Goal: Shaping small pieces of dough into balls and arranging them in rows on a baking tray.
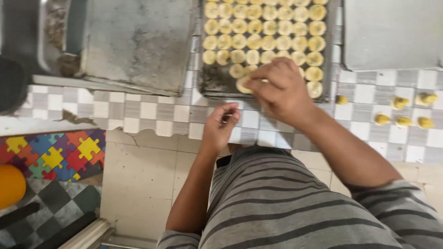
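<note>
Striped grey shirt fills the bottom of the view, with both bare forearms reaching forward over a checked tiled table [143,110]. Right hand [279,87] is bent at the wrist, fingers drawn together, pinching a pale round dough piece [243,84] at the near edge of a dark baking tray [217,83] filled with rows of similar yellow rounds; left hand [220,127] hovers just below, fingers curled loosely, holding nothing visible. More yellow lumps [401,117] sit on the table, well to the right.
</note>
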